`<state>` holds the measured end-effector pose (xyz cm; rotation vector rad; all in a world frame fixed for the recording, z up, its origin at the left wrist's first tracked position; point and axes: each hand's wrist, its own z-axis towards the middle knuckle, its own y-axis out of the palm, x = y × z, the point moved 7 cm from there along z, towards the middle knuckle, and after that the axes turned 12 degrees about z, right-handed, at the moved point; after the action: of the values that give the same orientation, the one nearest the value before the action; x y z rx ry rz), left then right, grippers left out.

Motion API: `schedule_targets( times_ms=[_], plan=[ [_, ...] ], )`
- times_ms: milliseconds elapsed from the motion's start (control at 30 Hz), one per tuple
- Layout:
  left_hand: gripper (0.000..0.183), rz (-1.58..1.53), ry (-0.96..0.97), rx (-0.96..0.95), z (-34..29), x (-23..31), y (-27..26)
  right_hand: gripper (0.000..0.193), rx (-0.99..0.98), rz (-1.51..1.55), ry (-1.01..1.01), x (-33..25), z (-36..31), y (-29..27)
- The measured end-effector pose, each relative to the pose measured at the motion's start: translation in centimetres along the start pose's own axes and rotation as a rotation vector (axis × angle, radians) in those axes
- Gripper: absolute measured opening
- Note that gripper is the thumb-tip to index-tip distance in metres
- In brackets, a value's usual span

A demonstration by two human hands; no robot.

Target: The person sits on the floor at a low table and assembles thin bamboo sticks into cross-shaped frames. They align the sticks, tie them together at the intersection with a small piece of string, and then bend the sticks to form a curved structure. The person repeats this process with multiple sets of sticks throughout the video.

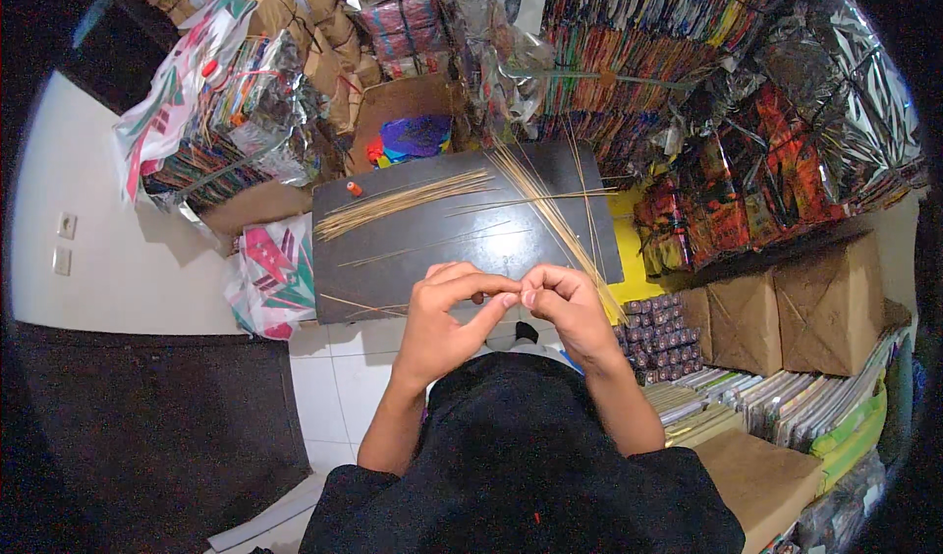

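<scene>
My left hand (444, 316) and my right hand (573, 316) meet just over the near edge of a dark low table (378, 277). Thumb and forefinger of each are pinched together, the tips touching or nearly so. Whatever sits between them is too small to make out. Beyond the left hand, a thick bundle of thin bamboo sticks (403, 205) lies across the table. Another bundle of sticks (550, 215) runs slantwise past my right hand, with several loose ones crossing it. A small red spool (354, 189) stands at the table's far left.
Tied stacks of colourful printed sheets (629, 33) crowd the far side. Brown paper-wrapped parcels (830, 304) and a pile of small dark patterned packs (663, 338) stand at the right. A patterned plastic bag (270, 269) touches the table's left side. Blue and purple pieces (417, 137) lie behind it.
</scene>
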<state>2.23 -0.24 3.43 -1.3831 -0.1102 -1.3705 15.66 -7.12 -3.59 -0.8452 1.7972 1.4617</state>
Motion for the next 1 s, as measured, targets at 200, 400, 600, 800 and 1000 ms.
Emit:
schedule_targets(
  times_ms=[200, 400, 600, 800, 1000],
  plan=[
    [0.010, -0.011, -0.028, 0.017, -0.2, -0.2, -0.2, 0.007, 0.033, 0.019, 0.012, 0.1, -0.5, 0.3],
    [0.011, -0.027, -0.056, 0.010, -0.4, -0.4, -0.2, 0.008, 0.086, 0.005, -0.034, -0.2, -1.0, 1.0],
    [0.010, -0.025, -0.050, 0.025, -0.5, -0.7, -0.4, 0.008, 0.052, -0.001, 0.022, 0.7, -1.4, 0.0],
    [0.010, -0.019, -0.062, 0.019, -0.5, -0.8, -0.5, 0.006, 0.057, 0.011, -0.010, 0.5, -1.7, 0.2],
    [0.010, -0.020, -0.093, 0.031, -0.5, -1.4, -0.6, 0.006, 0.075, 0.017, 0.018, 0.6, -1.9, 0.1]
  ],
)
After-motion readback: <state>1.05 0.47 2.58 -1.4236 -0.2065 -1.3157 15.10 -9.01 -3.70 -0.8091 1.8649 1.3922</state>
